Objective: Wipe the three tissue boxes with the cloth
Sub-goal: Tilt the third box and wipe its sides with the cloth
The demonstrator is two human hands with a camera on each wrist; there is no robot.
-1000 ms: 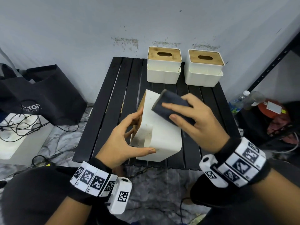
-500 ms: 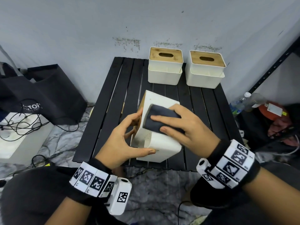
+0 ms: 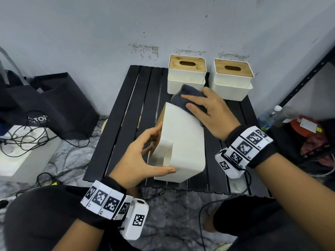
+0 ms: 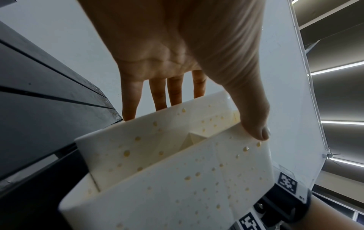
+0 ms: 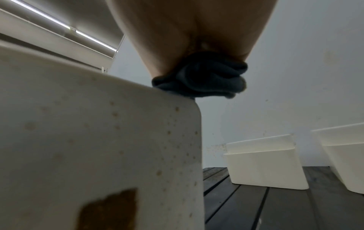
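A white tissue box (image 3: 183,142) lies tipped on its side near the front of the black slatted table (image 3: 126,115). My left hand (image 3: 163,149) grips its near end, thumb on the white face and fingers on the wooden lid side. In the left wrist view the box (image 4: 177,179) shows many small brownish spots under that hand (image 4: 206,118). My right hand (image 3: 186,101) holds a folded dark cloth (image 3: 188,93) and presses it on the box's far top edge. The bunched cloth (image 5: 201,80) sits on the box (image 5: 98,140), above a brown stain (image 5: 108,208). Two more tissue boxes (image 3: 186,77) (image 3: 233,80) stand upright at the back.
A black bag (image 3: 54,102) and a white unit with tangled cables (image 3: 21,151) sit on the floor at left. A black rack post (image 3: 308,69) rises at right, with bottles (image 3: 272,115) and clutter below it. The wall stands directly behind the table.
My right hand drew the cloth toward me across the box's upper face, then pushed it away to the far edge. The left hand kept its hold on the box.
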